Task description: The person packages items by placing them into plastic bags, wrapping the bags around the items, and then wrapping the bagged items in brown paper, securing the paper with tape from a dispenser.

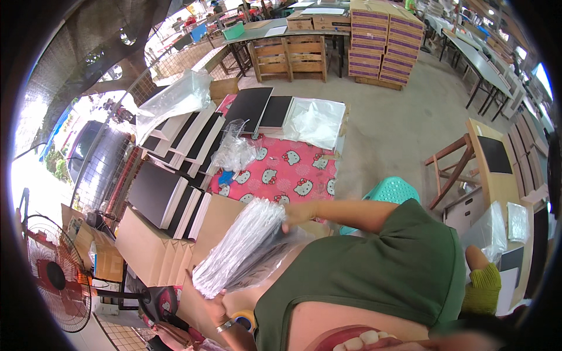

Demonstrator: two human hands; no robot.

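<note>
A thick bundle of clear plastic bags (240, 248), its crinkled edges bunched into a whitish block, lies slantwise between my two hands in front of my green shirt. My left hand (212, 305), with a band at its wrist, holds the lower end, palm beneath and fingers partly hidden. At the upper end, my right hand (297, 214) is closed round the bundle's edge. Loose clear film hangs from the bundle toward my body. Beneath it is brown cardboard (219, 219). A roll of yellow tape (244, 319) sits close to my left wrist.
Black-covered books (155, 193) with white page edges stand stacked on brown cardboard at left. Beyond lie crumpled plastic (234, 149) and a pink cat-print cover (293, 167). A fan (55, 275) stands far left, a teal stool (392, 190) behind my right arm. A co-worker's green sleeve (483, 286) shows at right.
</note>
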